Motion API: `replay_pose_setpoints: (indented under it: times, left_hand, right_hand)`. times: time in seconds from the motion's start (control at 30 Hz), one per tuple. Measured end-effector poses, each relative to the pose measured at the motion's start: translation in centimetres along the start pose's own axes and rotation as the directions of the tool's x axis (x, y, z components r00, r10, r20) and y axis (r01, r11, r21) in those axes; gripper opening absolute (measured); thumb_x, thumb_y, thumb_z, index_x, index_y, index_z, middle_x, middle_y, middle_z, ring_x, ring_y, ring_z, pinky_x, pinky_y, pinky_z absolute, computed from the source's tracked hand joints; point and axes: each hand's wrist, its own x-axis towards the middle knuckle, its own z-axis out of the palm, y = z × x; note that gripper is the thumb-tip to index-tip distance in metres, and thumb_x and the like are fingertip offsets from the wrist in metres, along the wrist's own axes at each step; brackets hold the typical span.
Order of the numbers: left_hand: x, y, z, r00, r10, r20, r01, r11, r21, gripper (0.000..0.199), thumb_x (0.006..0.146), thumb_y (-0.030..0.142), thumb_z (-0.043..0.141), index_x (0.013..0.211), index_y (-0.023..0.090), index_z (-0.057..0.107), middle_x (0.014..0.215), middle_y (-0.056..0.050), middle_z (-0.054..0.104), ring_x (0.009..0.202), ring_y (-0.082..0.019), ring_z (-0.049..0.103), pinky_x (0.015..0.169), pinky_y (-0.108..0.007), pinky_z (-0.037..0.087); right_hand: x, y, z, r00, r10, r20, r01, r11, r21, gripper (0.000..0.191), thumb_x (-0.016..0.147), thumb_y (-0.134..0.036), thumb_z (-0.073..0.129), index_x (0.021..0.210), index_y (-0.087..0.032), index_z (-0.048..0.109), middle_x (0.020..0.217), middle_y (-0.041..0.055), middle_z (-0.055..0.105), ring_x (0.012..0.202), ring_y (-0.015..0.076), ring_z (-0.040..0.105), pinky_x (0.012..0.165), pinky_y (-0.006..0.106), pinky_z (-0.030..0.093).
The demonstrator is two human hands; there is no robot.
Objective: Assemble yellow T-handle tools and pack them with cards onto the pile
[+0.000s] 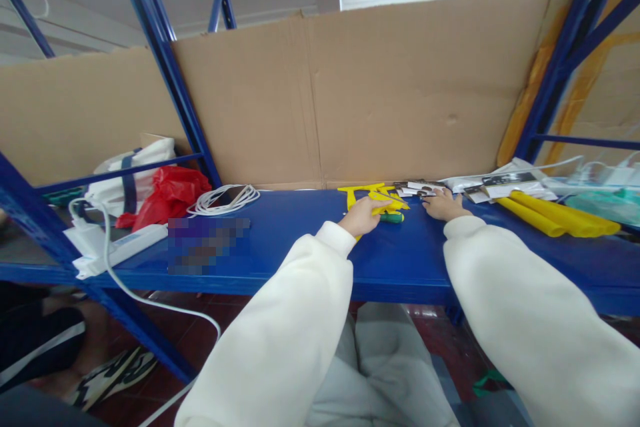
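Left hand point(363, 215) at yellow pieces point(381, 197)

The left hand touches the yellow pieces on the desk point(290, 240); its grip is unclear. Right of the pieces, the right hand point(443, 205) spreads its fingers; just before the pieces lies a green handle point(393, 218).

Bright white light comes from the top right behind the cardboard point(400, 87); small parts near the hands point(401, 209) look slightly blurred.
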Motion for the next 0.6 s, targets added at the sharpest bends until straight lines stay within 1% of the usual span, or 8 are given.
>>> replay_pose_setpoints:
  times: [0.1,0.2,0.27,0.33,0.43,0.53,0.6]
  left_hand:
    - [0.08,-0.28,0.19,1.0,0.016,0.018,-0.016,1.0,0.019,0.044,0.075,0.0,0.06,0.11,0.023,0.076,0.106,-0.006,0.075,0.102,-0.019,0.066,0.099,-0.029,0.047]
    - [0.09,-0.26,0.09,1.0,0.011,0.027,-0.011,1.0,-0.004,0.045,0.075,0.0,0.061,0.111,0.023,0.075,0.107,-0.006,0.075,0.101,-0.019,0.066,0.098,-0.029,0.047]
    - [0.07,-0.17,-0.02,1.0,0.008,0.024,-0.007,1.0,-0.023,0.045,0.075,0.0,0.061,0.11,0.023,0.075,0.108,-0.006,0.075,0.102,-0.019,0.066,0.098,-0.028,0.048]
    - [0.04,-0.08,-0.1,1.0,0.002,0.022,-0.001,0.999,-0.036,0.044,0.075,-0.001,0.062,0.109,0.023,0.076,0.107,-0.005,0.075,0.102,-0.02,0.067,0.097,-0.028,0.048]
    - [-0.02,0.04,-0.15,1.0,-0.012,0.025,0.014,0.998,-0.055,0.043,0.074,0.0,0.063,0.108,0.024,0.077,0.107,-0.005,0.075,0.102,-0.02,0.067,0.097,-0.028,0.048]
    - [-0.04,0.11,-0.18,0.999,-0.026,0.022,0.028,0.997,-0.077,0.045,0.074,-0.001,0.063,0.109,0.024,0.076,0.108,-0.005,0.074,0.104,-0.02,0.067,0.098,-0.028,0.048]
    - [-0.01,0.08,-0.2,0.999,-0.029,0.024,0.03,0.997,-0.072,0.047,0.074,-0.002,0.063,0.112,0.023,0.075,0.108,-0.005,0.075,0.106,-0.02,0.066,0.1,-0.029,0.047]
  right_hand:
    - [-0.09,-0.03,-0.05,1.0,-0.014,-0.014,0.014,1.0,0.001,0.046,0.095,-0.035,0.035,0.129,-0.028,0.064,0.152,0.0127,0.041,0.145,0.0375,0.026,0.109,0.069,0.023]
    - [-0.37,-0.26,-0.32,1.0,-0.023,-0.011,0.023,1.0,0.008,0.047,0.095,-0.034,0.034,0.134,-0.025,0.06,0.154,0.0138,0.038,0.145,0.0366,0.024,0.11,0.068,0.022]
    - [-0.49,-0.39,-0.43,1.0,-0.019,-0.006,0.019,1.0,0.016,0.049,0.096,-0.033,0.032,0.137,-0.026,0.057,0.156,0.0124,0.035,0.146,0.0354,0.024,0.11,0.068,0.021]
    - [-0.51,-0.42,-0.42,1.0,-0.018,0.0,0.018,1.0,0.025,0.049,0.096,-0.033,0.031,0.137,-0.028,0.057,0.156,0.0102,0.035,0.146,0.0346,0.024,0.111,0.067,0.021]
    - [-0.53,-0.36,-0.34,0.999,-0.035,-0.027,0.036,0.999,0.031,0.046,0.095,-0.03,0.035,0.131,-0.028,0.063,0.153,0.0103,0.04,0.145,0.035,0.026,0.111,0.068,0.021]
    - [-0.73,-0.46,-0.58,0.994,-0.054,-0.09,0.057,0.998,0.03,0.04,0.091,-0.026,0.042,0.118,-0.022,0.07,0.144,0.0153,0.049,0.14,0.0361,0.033,0.109,0.066,0.026]
    - [-0.83,-0.65,-0.92,0.993,-0.027,-0.111,0.033,0.998,0.046,0.034,0.087,-0.025,0.048,0.109,-0.018,0.073,0.135,0.0185,0.055,0.134,0.0372,0.039,0.107,0.064,0.031]
